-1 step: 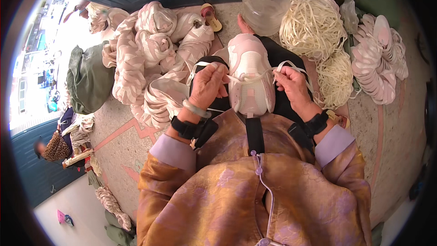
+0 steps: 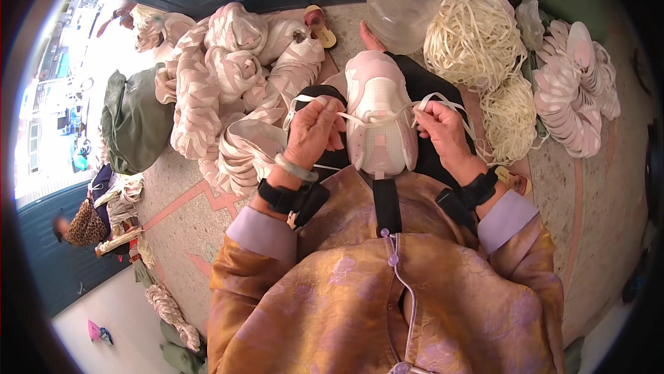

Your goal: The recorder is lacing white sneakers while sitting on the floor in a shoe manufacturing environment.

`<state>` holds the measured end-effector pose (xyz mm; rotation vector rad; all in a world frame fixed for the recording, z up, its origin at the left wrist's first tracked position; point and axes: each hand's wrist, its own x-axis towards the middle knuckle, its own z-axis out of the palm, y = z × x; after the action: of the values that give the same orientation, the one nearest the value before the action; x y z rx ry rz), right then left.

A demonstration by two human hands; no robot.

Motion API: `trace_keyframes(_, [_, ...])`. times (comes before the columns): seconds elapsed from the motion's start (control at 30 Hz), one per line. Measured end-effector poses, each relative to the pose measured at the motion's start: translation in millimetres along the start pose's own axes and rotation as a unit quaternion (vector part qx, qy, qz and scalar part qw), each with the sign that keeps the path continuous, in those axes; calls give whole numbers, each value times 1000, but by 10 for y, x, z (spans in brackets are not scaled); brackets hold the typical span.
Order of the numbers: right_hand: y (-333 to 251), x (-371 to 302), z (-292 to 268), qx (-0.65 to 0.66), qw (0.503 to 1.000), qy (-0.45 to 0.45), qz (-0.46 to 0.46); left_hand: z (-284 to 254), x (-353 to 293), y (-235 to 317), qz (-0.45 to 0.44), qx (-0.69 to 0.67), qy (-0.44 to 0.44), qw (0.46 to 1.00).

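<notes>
Between my knees a pale pink and white shoe upper rests on a black strip that runs up to my lap. A flat off-white shoelace spans the shoe, crossing its front, with loops rising outside both hands. My left hand, left of the shoe, pinches the lace between thumb and curled fingers. On the other side my right hand pinches its other part between thumb and forefinger. Neither hand touches the shoe visibly. Where the lace passes inside my fingers is hidden.
Bundled pink-white shoe uppers lie at left beside a dark green sack. A large clear bottle stands ahead, next to a heap of cream laces. More stacked uppers sit at far right. Another person is at far left.
</notes>
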<state>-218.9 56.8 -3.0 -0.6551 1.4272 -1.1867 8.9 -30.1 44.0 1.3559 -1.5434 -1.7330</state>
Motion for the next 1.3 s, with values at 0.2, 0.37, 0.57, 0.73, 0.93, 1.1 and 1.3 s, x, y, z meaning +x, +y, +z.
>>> trace_keyframes(0.2, [204,72,26,11,995,7,-98,-39,-163,100,8,-27,4,1000])
trace_keyframes(0.37, [203,63,85,-15,990,35,-136,-55,-217,11,63,-19,-10,998])
trace_keyframes(0.57, [200,52,109,-55,984,54,-163,12,-247,84,-21,-71,19,997])
trace_keyframes(0.73, [156,18,115,-99,975,65,-188,23,-247,-2,-46,-115,20,992])
trace_keyframes(0.93, [118,-8,113,-109,969,67,-210,59,-304,-33,-27,-95,-39,994])
trace_keyframes(1.1, [130,18,152,-164,947,68,-267,87,-298,-50,38,-35,-6,999])
trace_keyframes(1.3, [110,20,191,-279,892,49,-352,99,-268,-226,119,112,122,979])
